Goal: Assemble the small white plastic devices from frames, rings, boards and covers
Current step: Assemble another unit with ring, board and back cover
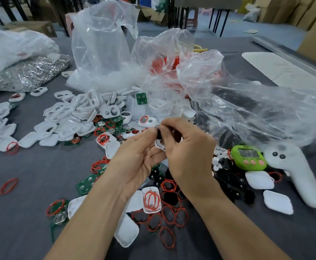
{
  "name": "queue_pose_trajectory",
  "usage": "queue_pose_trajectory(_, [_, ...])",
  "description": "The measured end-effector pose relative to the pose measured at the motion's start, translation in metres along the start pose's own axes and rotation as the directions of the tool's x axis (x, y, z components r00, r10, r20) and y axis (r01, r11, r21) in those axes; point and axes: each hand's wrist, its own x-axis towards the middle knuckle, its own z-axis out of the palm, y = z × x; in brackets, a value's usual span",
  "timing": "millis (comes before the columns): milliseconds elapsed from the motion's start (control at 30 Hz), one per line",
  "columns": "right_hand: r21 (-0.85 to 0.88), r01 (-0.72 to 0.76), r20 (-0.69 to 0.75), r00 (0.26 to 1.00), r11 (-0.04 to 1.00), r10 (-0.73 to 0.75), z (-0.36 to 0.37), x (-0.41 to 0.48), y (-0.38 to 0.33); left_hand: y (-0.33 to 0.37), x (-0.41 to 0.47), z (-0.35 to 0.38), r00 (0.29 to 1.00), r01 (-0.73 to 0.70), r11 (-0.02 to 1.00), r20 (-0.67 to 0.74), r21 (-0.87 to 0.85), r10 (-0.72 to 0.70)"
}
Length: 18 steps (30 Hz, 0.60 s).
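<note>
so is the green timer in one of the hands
No, the green timer lies on the table, apart from the right hand.

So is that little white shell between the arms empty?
Not empty. The white shell lies hollow side up with red rings inside it.

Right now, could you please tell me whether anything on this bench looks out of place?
Yes: a green timer and a white controller lie at the right among the parts, unlike the rest. One red ring lies alone at the left, apart from the other rings. The left hand and right hand hold a white frame.
</note>
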Motion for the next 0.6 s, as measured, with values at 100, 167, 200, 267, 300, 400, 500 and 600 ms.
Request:
queue_pose_trajectory(100, [0.022,-0.029,-0.029,0.999,0.999,0.03,0.0,0.001,0.003,-0.003,0.0,0.003,1.0,0.027,0.998,0.013,-0.053,-0.027])
queue_pose_trajectory(167, [0.063,-0.075,-0.014,0.997,0.995,0.076,-0.001,0.002,0.006,-0.005,-0.002,0.004,0.998,0.059,0.995,0.031,-0.079,-0.057])
queue_pose_trajectory(200, [0.068,-0.086,-0.003,0.996,0.994,0.087,-0.002,0.002,0.007,-0.006,-0.002,0.005,0.997,0.069,0.994,0.035,-0.086,-0.066])
queue_pose_trajectory(267, [0.046,-0.079,0.008,0.997,0.996,0.079,-0.001,0.001,0.009,-0.009,-0.003,0.007,0.997,0.063,0.995,0.038,-0.076,-0.06])
queue_pose_trajectory(300, [0.032,-0.071,0.008,0.997,0.997,0.071,0.0,0.001,0.009,-0.01,-0.003,0.008,0.998,0.047,0.997,0.034,-0.059,-0.045])
queue_pose_trajectory(400, [-0.029,-0.021,-0.04,0.999,0.999,0.02,0.001,0.002,0.007,-0.012,-0.005,0.011,1.0,-0.012,1.0,0.027,0.001,0.012])
queue_pose_trajectory(500, [-0.08,0.045,-0.093,0.994,0.996,-0.052,0.0,0.003,0.003,-0.015,-0.006,0.014,0.996,-0.082,0.99,-0.012,0.118,0.084])
queue_pose_trajectory(600, [-0.094,0.044,-0.099,0.994,0.995,-0.053,-0.001,0.003,0.004,-0.019,-0.004,0.014,0.981,-0.155,0.949,-0.074,0.274,0.182])
